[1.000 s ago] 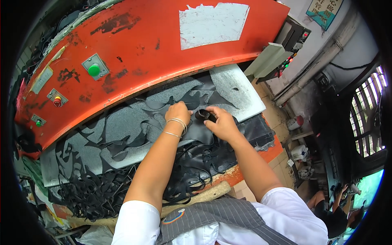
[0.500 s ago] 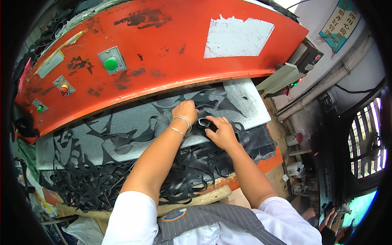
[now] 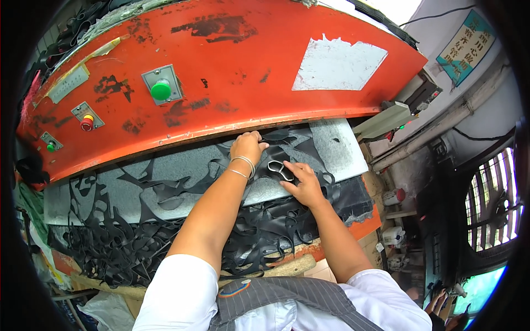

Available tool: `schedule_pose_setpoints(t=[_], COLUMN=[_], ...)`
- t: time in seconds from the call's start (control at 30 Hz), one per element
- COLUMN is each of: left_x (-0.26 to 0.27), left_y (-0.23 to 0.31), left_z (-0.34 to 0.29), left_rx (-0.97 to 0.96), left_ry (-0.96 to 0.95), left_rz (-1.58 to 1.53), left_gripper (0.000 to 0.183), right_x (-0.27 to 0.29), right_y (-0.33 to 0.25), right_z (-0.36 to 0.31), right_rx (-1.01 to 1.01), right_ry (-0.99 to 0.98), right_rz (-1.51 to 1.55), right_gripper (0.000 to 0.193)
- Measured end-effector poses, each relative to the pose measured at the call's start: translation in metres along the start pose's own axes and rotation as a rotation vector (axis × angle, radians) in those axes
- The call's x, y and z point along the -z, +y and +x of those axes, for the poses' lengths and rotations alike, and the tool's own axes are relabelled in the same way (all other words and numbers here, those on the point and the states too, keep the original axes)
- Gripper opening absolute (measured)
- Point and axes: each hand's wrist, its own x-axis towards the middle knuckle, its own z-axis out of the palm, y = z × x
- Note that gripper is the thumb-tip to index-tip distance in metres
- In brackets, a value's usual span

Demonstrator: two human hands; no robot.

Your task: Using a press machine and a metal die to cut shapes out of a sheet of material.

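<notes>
A small metal cutting die with a pale, curved rim sits on black sheet material over the grey cutting board. At its right side, the thumb and fingers of my right hand close on the die. My left hand, wearing bangles at the wrist, is farther back and to the left, near the lower edge of the red press. Its fingers curl down over the black cut sheet; what they grip is hidden. Black strip offcuts lie across the board to the left.
The red press beam spans the far side, carrying a large green button and a red button. A tangled heap of black scraps hangs over the near edge. A wooden bar runs in front.
My left hand has moved slightly back toward the press, its thumb now apart from the fist. More of the die's rim shows beside my right hand. The view has shifted slightly.
</notes>
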Motion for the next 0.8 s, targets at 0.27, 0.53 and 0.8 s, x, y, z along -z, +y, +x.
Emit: schedule_pose_setpoints(t=[0.27, 0.53, 0.8], left_x=[0.025, 0.221, 0.408], left_y=[-0.050, -0.240, -0.368], left_z=[-0.047, -0.180, -0.217], left_rx=[-0.334, 0.054, 0.309], left_ry=[0.051, 0.981, 1.692], left_rz=[-0.142, -0.481, -0.090], left_gripper=[0.058, 0.049, 0.079], right_x=[-0.008, 0.024, -0.050], right_y=[-0.009, -0.073, -0.264], right_z=[-0.002, -0.022, 0.051], right_rx=[0.043, 0.217, 0.299], right_ry=[-0.029, 0.223, 0.139], right_rz=[-0.048, -0.211, 0.448], right_gripper=[0.058, 0.062, 0.046])
